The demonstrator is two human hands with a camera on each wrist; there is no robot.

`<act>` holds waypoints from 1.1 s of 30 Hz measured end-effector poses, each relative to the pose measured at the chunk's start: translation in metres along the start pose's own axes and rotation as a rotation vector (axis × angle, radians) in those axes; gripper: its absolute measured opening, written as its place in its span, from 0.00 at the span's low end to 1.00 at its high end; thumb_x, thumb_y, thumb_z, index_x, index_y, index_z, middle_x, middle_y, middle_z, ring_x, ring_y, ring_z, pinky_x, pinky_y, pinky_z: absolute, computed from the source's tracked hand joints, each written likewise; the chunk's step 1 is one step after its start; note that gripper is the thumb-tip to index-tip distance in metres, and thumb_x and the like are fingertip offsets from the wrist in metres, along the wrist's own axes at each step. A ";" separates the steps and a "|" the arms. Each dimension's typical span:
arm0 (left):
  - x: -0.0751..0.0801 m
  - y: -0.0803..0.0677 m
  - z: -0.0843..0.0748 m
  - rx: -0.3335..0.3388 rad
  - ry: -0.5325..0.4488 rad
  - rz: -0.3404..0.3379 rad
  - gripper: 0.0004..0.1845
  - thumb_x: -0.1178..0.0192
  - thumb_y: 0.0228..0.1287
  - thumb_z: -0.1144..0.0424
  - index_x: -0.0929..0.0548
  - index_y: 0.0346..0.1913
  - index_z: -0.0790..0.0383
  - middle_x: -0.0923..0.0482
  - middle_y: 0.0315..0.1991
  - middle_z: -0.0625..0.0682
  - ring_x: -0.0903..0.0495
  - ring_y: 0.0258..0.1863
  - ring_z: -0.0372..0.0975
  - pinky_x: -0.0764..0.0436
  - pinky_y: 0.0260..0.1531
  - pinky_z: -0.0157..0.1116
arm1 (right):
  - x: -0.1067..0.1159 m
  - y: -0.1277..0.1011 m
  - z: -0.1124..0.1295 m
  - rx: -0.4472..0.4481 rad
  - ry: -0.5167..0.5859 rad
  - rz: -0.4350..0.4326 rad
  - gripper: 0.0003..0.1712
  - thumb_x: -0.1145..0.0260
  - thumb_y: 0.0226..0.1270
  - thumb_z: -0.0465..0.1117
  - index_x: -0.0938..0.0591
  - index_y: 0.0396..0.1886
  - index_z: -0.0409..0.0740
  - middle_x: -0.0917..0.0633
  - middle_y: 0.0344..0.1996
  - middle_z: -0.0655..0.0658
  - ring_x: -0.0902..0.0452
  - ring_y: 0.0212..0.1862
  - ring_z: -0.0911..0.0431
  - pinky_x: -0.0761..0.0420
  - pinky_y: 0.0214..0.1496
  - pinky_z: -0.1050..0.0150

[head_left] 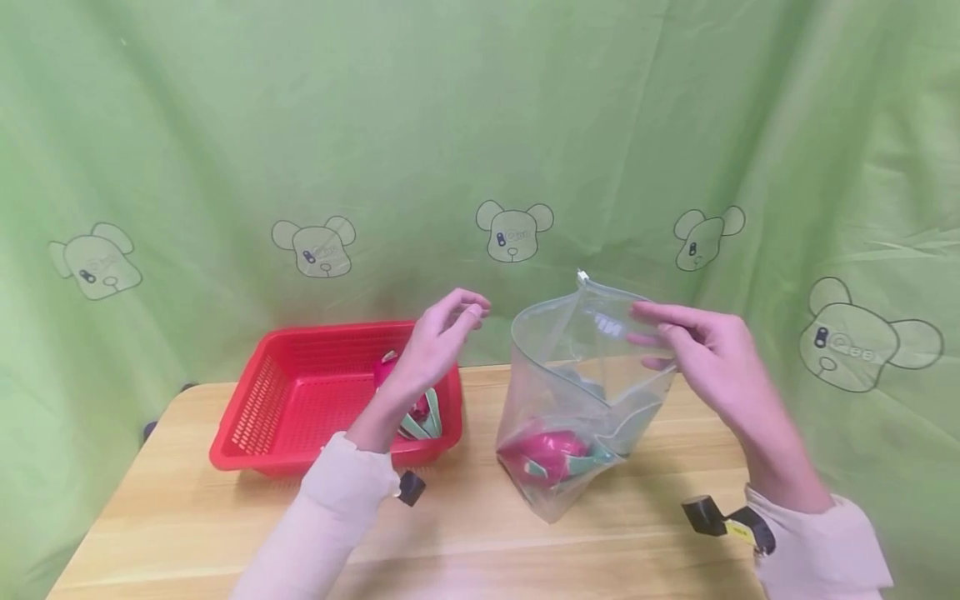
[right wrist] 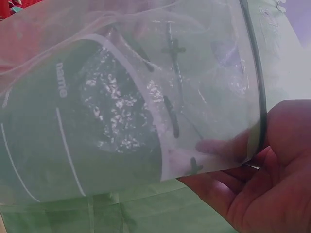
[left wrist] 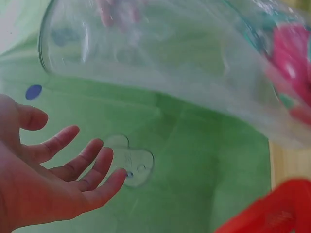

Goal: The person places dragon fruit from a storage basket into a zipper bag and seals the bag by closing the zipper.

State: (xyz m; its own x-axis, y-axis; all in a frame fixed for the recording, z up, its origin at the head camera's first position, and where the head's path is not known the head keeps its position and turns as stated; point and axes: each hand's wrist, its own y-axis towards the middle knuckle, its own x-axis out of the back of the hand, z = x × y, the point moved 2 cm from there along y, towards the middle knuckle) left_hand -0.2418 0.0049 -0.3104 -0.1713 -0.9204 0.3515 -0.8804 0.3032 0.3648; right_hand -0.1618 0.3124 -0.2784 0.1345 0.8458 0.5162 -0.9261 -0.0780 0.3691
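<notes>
We note one pink item [head_left: 551, 454] bagged, another in the red basket [head_left: 279, 392]; right hand [head_left: 705, 358] pinches the zip bag [head_left: 577, 392] rim, left hand [head_left: 438, 342] hovers released, empty.

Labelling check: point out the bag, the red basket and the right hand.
bag [head_left: 555, 392]: head view, clear front wall.
red basket [head_left: 262, 392]: head view, left side wall.
right hand [head_left: 708, 358]: head view, back of the hand, pinching the bag's rim.
</notes>
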 end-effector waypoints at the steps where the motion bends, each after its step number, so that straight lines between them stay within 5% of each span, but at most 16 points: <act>1: 0.002 0.000 0.003 0.009 0.014 -0.005 0.15 0.49 0.79 0.58 0.20 0.59 0.59 0.19 0.56 0.54 0.19 0.56 0.46 0.21 0.60 0.48 | 0.000 0.000 0.000 0.007 -0.002 -0.008 0.23 0.53 0.82 0.35 0.24 0.69 0.37 0.22 0.66 0.33 0.13 0.44 0.67 0.18 0.23 0.63; 7: 0.017 0.000 0.023 0.079 0.093 -0.014 0.14 0.48 0.79 0.56 0.19 0.58 0.54 0.19 0.58 0.53 0.22 0.60 0.44 0.24 0.63 0.50 | -0.003 -0.002 0.002 0.027 0.009 -0.042 0.24 0.53 0.82 0.34 0.25 0.71 0.40 0.21 0.65 0.34 0.13 0.46 0.66 0.13 0.39 0.63; 14: 0.031 0.004 0.042 0.168 0.175 -0.010 0.15 0.46 0.78 0.55 0.21 0.61 0.55 0.20 0.58 0.53 0.22 0.60 0.47 0.21 0.59 0.51 | -0.006 -0.004 0.004 0.010 0.014 -0.084 0.24 0.53 0.81 0.33 0.23 0.70 0.43 0.19 0.63 0.36 0.13 0.46 0.64 0.13 0.41 0.63; 21: 0.045 0.006 0.065 0.273 0.239 0.000 0.17 0.48 0.78 0.56 0.23 0.63 0.57 0.22 0.60 0.56 0.23 0.61 0.51 0.20 0.57 0.52 | -0.006 -0.005 0.002 -0.005 0.010 -0.094 0.29 0.53 0.82 0.35 0.32 0.78 0.56 0.18 0.62 0.35 0.12 0.44 0.63 0.12 0.40 0.62; 30: 0.056 0.004 0.082 0.413 0.283 0.016 0.25 0.48 0.78 0.56 0.29 0.69 0.66 0.26 0.64 0.64 0.24 0.61 0.55 0.21 0.58 0.52 | -0.006 -0.005 0.001 0.007 -0.014 -0.100 0.23 0.51 0.83 0.38 0.26 0.72 0.40 0.18 0.61 0.35 0.12 0.41 0.62 0.13 0.39 0.65; 33: 0.056 0.004 0.090 0.482 0.239 -0.045 0.31 0.45 0.76 0.57 0.38 0.75 0.66 0.36 0.71 0.67 0.32 0.68 0.57 0.27 0.66 0.56 | -0.006 -0.005 0.003 0.009 -0.022 -0.110 0.23 0.51 0.83 0.40 0.25 0.70 0.39 0.17 0.60 0.36 0.11 0.40 0.58 0.13 0.38 0.65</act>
State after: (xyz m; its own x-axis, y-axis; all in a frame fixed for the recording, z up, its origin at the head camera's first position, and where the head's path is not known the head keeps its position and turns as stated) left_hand -0.2947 -0.0679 -0.3665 -0.0727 -0.8308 0.5518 -0.9973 0.0655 -0.0329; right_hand -0.1571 0.3065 -0.2813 0.2428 0.8376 0.4894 -0.9021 0.0095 0.4314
